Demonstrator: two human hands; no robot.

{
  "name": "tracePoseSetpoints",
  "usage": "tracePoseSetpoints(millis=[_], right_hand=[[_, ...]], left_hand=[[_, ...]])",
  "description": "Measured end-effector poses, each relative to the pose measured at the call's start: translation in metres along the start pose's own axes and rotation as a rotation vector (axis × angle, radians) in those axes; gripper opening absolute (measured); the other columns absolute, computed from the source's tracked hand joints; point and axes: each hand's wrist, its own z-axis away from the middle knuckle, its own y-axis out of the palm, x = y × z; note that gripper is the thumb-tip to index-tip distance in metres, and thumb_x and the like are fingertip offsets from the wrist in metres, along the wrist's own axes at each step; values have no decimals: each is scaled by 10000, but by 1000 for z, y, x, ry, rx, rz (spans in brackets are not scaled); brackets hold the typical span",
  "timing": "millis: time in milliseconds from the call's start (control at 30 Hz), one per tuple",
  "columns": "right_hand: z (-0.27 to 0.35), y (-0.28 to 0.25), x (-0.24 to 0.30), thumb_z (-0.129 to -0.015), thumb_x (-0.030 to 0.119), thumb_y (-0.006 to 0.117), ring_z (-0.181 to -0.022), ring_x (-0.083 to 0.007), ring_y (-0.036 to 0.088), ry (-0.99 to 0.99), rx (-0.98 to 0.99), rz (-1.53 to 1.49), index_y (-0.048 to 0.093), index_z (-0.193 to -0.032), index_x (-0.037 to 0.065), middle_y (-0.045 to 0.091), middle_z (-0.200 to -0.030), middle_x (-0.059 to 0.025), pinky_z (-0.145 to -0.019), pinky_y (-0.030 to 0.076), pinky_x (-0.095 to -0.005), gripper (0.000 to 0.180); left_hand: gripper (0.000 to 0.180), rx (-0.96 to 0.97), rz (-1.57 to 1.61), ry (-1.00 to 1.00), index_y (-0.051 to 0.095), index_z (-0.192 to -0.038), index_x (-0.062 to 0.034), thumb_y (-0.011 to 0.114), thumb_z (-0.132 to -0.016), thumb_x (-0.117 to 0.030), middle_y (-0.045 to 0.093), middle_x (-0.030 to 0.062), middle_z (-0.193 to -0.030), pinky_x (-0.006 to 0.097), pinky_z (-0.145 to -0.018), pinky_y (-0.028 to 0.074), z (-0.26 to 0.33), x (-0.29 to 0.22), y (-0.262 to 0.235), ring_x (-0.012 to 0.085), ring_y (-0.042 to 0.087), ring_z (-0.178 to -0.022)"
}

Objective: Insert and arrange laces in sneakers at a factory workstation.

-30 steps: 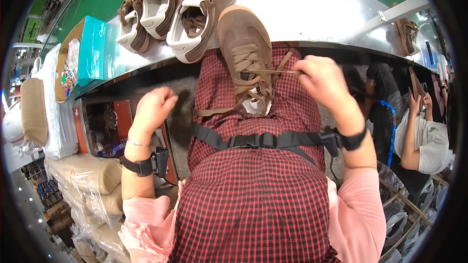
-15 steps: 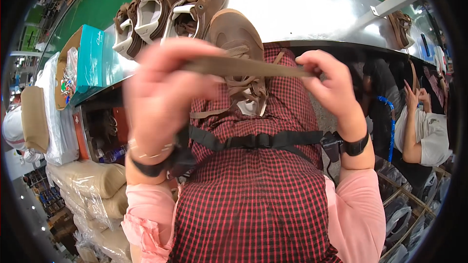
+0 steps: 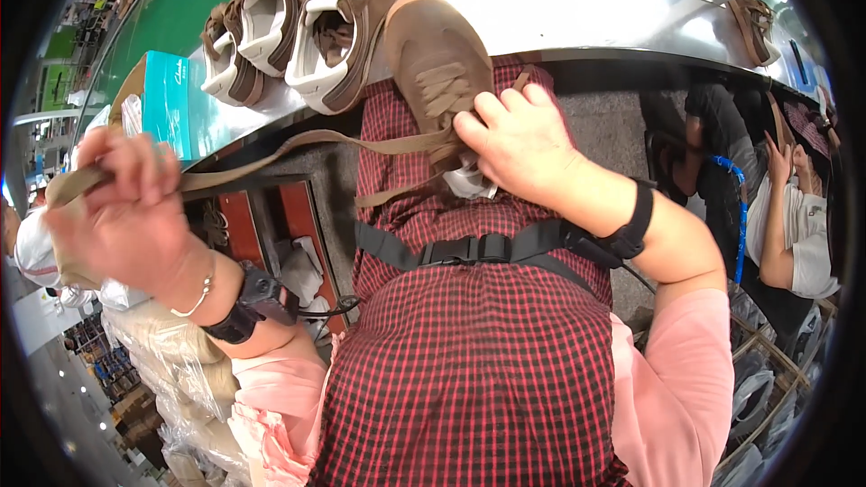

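A brown shoe (image 3: 426, 43) rests on my lap, its toe pointing away from me. A long brown shoelace (image 3: 397, 144) runs from its eyelets out to the far left. My left hand (image 3: 131, 212), somewhat blurred, is closed on that lace, with the end passing over its fingers. Over the shoe's upper eyelets, my right hand (image 3: 528, 149) pinches the lace where it leaves the shoe, covering part of the opening. Another lace end (image 3: 397, 191) hangs loose to the left of the heel.
Several brown shoes with white linings (image 3: 325, 45) stand on the metal bench (image 3: 541, 0), left of my lap. A teal box (image 3: 167, 104) is beside them. Another person's arm (image 3: 765, 243) shows at right. Plastic-wrapped bundles (image 3: 180, 361) are stacked at lower left.
My left hand has swung far left, drawing the lace out long. My right hand has come down from above the lap onto the shoe's eyelets.
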Motion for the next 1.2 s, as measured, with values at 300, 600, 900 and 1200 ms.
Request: tracePoseSetpoints(millis=[300, 600, 900, 1200], right_hand=[[-10, -19, -1, -719, 201, 626, -729, -219, 594, -68, 273, 323, 640, -823, 99, 602, -780, -57, -694, 407, -373, 146], [-13, -16, -5, -712, 103, 633, -733, -275, 639, 93, 386, -101, 617, -844, 60, 564, -823, -103, -626, 524, -389, 140], [11, 5, -2, -740, 134, 602, -602, -279, 605, 74, 68, -187, 585, -848, 76, 504, -771, -99, -550, 516, -383, 124], [17, 11, -9, -734, 104, 571, -605, -223, 589, -67, -102, -170, 585, -907, 49, 508, -742, -68, -525, 498, -330, 182]], left_hand=[[306, 29, -75, -127, 598, -1029, 76, 472, -963, -196, 592, 127, -798, 399, -750, 485, 22, 51, 5, 266, 604, -749], [391, 130, -180, -389, 625, -1081, 16, 390, -990, -283, 388, -42, -648, 225, -483, 257, 28, 84, 16, 59, 325, -528], [186, 550, -364, -526, 655, -1012, -21, 557, -921, -150, 532, -33, -727, 188, -562, 376, 40, 128, 74, 37, 449, -620], [92, 628, -1071, 144, 586, -909, -82, 614, -822, -83, 644, 91, -808, 370, -612, 508, 50, 166, 94, 298, 632, -745]])
